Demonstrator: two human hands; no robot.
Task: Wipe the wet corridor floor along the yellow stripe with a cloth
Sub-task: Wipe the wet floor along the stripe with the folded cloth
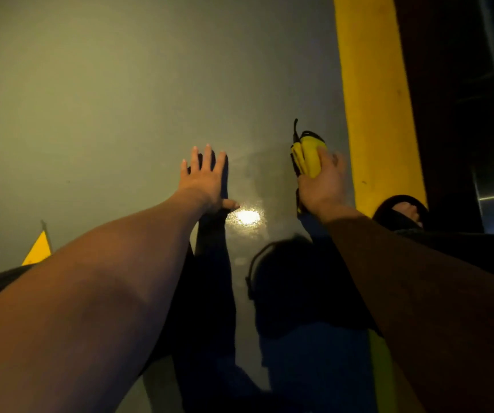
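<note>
The yellow cloth (306,158) sits bunched under the right hand (324,184) on the grey floor (106,99), just left of the yellow stripe (373,99); fingers seem curled around it. Folded, dark-edged. The left hand (205,178) lies flat, fingers spread, well apart.

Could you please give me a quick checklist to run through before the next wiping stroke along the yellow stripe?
1. Cloth in hand: ok, the right hand holds the yellow cloth.
2. Cloth beside the yellow stripe: ok, just left of it.
3. Cloth pressed flat on the floor: cannot tell.
4. Support: ok, the left hand lies spread, fingers straight, on the floor.
5. Path ahead along the stripe: ok, nothing visible in the way.
6. Foot clear of the stroke: ok, it sits behind the right hand.
</note>
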